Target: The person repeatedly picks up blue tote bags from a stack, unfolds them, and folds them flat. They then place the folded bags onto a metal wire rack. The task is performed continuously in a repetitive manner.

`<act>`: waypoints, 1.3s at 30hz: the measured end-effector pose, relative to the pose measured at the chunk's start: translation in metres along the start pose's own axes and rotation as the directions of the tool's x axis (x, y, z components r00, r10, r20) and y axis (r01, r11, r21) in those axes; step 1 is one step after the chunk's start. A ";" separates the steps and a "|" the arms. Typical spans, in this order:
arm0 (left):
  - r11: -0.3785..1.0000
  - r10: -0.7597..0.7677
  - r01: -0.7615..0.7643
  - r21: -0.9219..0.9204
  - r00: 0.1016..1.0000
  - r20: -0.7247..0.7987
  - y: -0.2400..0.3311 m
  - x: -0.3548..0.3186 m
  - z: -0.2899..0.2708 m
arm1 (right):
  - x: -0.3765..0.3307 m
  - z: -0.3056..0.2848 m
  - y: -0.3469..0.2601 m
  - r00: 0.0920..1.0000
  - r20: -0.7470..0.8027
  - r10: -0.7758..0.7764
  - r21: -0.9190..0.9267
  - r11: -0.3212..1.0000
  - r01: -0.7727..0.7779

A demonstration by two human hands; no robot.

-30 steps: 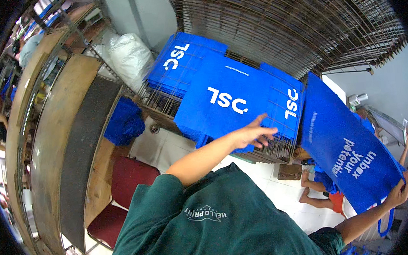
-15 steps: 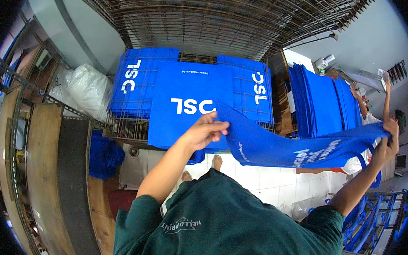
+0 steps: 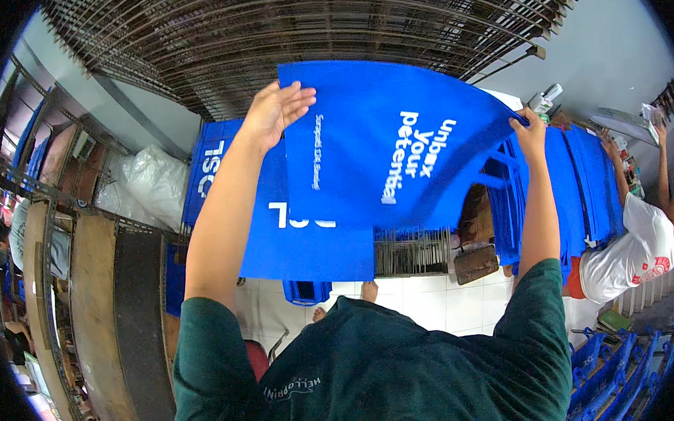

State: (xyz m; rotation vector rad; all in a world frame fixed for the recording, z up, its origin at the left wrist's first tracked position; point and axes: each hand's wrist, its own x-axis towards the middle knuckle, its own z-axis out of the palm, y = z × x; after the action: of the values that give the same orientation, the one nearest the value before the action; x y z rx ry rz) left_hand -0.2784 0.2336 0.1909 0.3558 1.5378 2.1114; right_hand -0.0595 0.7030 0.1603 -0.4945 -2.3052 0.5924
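Note:
A blue fabric sheet with white printing spreads over the stacked blue sheets in front of me. My right hand pinches its right corner, and the fabric there is raised and curved. At the sheet's left edge, my left hand has its fingers stretched out over the fabric; its thumb is not clearly visible. Below the left part lies another blue printed sheet, partly covered. A further blue printed sheet shows behind my left forearm.
A wire rack spans the far side. Blue bags hang or stand at the right, near a person in a white shirt. Clear plastic bags sit left beside a wooden board. More blue items fill a lower-right rack.
The blue sheet has swung from my right over the stacks and been spread out. My right hand came inward with its corner; my left hand moved up and left, its fingers straightening.

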 end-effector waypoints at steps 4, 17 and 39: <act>0.956 0.239 -0.242 0.167 0.970 0.041 0.015 -0.018 0.056 | -0.031 -0.015 0.026 0.991 -0.123 0.061 0.209 0.977 -0.035; 0.789 -0.173 0.135 0.599 0.985 0.006 -0.299 -0.022 -0.033 | -0.284 0.144 0.161 0.935 0.137 0.328 -0.306 0.911 -0.275; 0.526 0.040 0.433 0.732 0.847 -0.530 -0.423 -0.045 0.001 | -0.271 0.177 0.229 0.230 0.455 0.860 0.411 0.026 -0.911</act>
State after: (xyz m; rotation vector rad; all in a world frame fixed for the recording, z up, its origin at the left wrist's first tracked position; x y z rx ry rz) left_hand -0.1386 0.3104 -0.2030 -0.0977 2.7148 1.1419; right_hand 0.0423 0.7085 -0.2227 -1.6419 -1.3286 1.9494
